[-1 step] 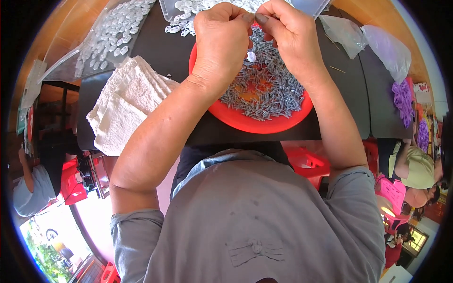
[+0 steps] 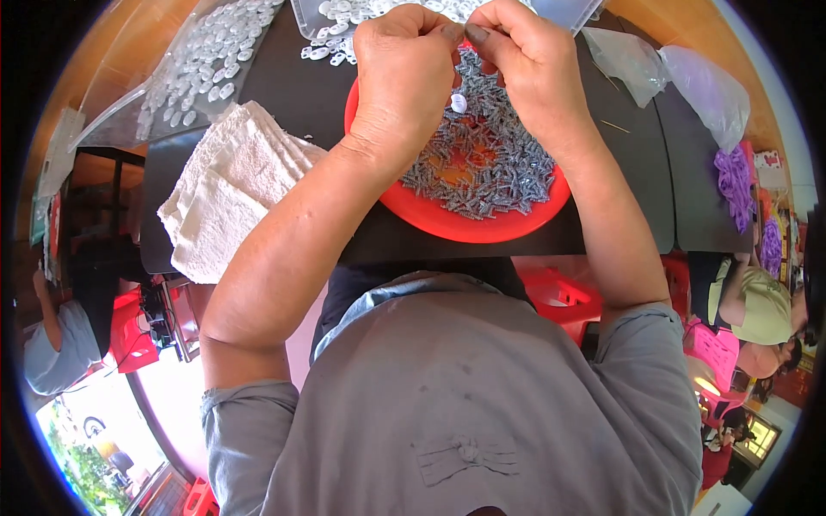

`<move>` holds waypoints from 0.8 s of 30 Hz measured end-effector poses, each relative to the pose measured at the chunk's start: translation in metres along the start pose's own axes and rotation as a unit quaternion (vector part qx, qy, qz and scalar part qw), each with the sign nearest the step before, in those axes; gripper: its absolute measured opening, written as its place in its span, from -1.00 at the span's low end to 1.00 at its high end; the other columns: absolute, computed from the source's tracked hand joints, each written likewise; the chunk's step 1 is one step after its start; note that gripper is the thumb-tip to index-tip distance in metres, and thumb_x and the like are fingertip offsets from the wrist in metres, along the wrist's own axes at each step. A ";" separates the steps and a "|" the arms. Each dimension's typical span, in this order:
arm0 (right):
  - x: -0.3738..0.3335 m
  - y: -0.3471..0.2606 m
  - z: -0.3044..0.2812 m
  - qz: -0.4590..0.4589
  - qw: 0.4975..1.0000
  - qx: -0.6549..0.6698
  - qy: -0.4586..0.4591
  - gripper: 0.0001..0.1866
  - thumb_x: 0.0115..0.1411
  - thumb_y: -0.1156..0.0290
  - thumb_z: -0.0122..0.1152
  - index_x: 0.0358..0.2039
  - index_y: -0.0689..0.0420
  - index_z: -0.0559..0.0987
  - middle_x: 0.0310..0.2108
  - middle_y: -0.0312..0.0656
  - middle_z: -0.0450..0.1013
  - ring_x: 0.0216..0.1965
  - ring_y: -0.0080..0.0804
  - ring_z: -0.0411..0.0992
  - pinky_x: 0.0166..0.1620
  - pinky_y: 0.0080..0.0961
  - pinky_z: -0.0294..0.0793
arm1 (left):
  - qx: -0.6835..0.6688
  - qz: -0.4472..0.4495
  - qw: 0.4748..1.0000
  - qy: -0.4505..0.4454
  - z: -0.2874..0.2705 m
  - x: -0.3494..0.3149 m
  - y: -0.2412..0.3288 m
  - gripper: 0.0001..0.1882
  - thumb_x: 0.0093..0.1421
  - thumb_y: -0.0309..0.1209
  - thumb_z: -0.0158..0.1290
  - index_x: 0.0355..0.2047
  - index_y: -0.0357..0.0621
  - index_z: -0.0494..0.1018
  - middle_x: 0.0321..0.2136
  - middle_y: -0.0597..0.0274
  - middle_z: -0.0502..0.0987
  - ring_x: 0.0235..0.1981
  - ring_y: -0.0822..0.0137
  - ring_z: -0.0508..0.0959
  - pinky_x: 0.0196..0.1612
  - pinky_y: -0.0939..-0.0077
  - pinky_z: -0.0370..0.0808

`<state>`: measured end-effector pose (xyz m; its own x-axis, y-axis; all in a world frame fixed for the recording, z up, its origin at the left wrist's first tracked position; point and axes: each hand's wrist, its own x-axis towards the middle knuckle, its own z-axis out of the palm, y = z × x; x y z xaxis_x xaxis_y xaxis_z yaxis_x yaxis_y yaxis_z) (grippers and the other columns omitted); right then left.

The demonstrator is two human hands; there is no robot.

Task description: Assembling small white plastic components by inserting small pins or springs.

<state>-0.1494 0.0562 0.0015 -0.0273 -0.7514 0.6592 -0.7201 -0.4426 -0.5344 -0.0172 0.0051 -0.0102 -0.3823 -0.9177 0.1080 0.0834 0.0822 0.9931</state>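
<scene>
Both hands meet above the far side of a red basin, fingertips almost touching. My left hand is closed, thumb pressed against bent fingers. My right hand is pinched in the same way opposite it. Whatever sits between the fingertips is too small or hidden to make out. Under the left fingers a white oval plastic piece shows; I cannot tell whether it is held or lies on the heap. Many small grey screw-like pieces fill the basin, with its orange-red bottom showing through.
A clear tub of white oval pieces stands beyond the basin. At far left lies a clear bag of similar pieces. A folded whitish towel rests by my left forearm. Plastic bags lie at right. Other people sit farther off.
</scene>
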 end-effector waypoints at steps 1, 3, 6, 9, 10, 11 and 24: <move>0.002 -0.001 0.000 0.009 1.000 -0.001 0.000 -0.95 0.14 0.67 0.08 -0.40 0.28 0.41 -0.49 -0.01 0.43 -0.45 -0.28 0.46 -0.37 -0.43 0.41 | 0.024 0.016 1.000 0.001 -0.001 0.002 0.000 -0.85 0.23 -0.48 0.06 -0.39 -0.35 0.53 -0.61 0.27 0.48 -0.62 0.49 0.45 -0.63 0.57 0.38; 0.002 -0.001 0.001 0.005 1.000 0.001 0.011 -0.96 0.14 0.66 0.07 -0.39 0.28 0.42 -0.49 -0.02 0.44 -0.44 -0.29 0.46 -0.36 -0.44 0.41 | -0.010 -0.001 1.000 0.001 0.001 0.002 0.004 -0.85 0.23 -0.48 0.06 -0.39 -0.34 0.53 -0.61 0.27 0.48 -0.62 0.49 0.45 -0.63 0.57 0.38; 0.002 -0.001 0.002 0.009 0.999 0.020 0.023 -0.97 0.16 0.65 0.06 -0.37 0.28 0.44 -0.49 -0.04 0.45 -0.43 -0.32 0.46 -0.34 -0.47 0.42 | -0.046 -0.013 0.999 0.004 0.001 0.001 0.006 -0.85 0.22 -0.48 0.05 -0.38 -0.36 0.52 -0.60 0.27 0.48 -0.63 0.50 0.45 -0.64 0.58 0.38; 0.001 0.001 0.000 0.033 0.998 0.047 0.018 -0.96 0.17 0.65 0.05 -0.35 0.28 0.46 -0.48 -0.06 0.46 -0.42 -0.35 0.46 -0.31 -0.49 0.42 | -0.050 -0.008 0.999 0.003 0.001 0.001 0.004 -0.85 0.22 -0.48 0.04 -0.37 -0.37 0.50 -0.59 0.26 0.47 -0.64 0.51 0.45 -0.65 0.58 0.38; 0.002 0.002 -0.001 0.047 0.997 0.058 0.013 -0.95 0.18 0.64 0.05 -0.34 0.28 0.46 -0.48 -0.07 0.46 -0.41 -0.36 0.46 -0.30 -0.50 0.42 | -0.048 -0.007 0.999 0.001 0.001 0.002 0.004 -0.85 0.21 -0.48 0.04 -0.37 -0.37 0.50 -0.59 0.26 0.47 -0.64 0.51 0.46 -0.64 0.58 0.38; 0.002 0.002 -0.001 0.046 0.997 0.058 0.013 -0.95 0.18 0.64 0.05 -0.34 0.28 0.46 -0.48 -0.07 0.46 -0.41 -0.36 0.46 -0.30 -0.50 0.42 | -0.048 -0.007 0.999 0.001 0.000 0.001 0.004 -0.85 0.21 -0.48 0.04 -0.37 -0.37 0.50 -0.59 0.26 0.47 -0.64 0.51 0.46 -0.64 0.58 0.38; -0.005 0.010 0.002 0.060 0.998 -0.028 -0.012 -0.86 0.19 0.63 0.03 -0.26 0.23 0.53 -0.50 -0.14 0.53 -0.46 -0.49 0.49 -0.37 -0.53 0.44 | 0.008 -0.029 0.999 -0.015 0.000 0.004 0.005 -0.86 0.20 -0.47 0.10 -0.36 -0.34 0.54 -0.60 0.27 0.50 -0.65 0.51 0.45 -0.66 0.61 0.36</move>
<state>-0.1554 0.0547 -0.0085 -0.0985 -0.8094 0.5789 -0.7507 -0.3214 -0.5771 -0.0177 0.0021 -0.0047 -0.4127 -0.9095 0.0508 0.0452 0.0352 0.9984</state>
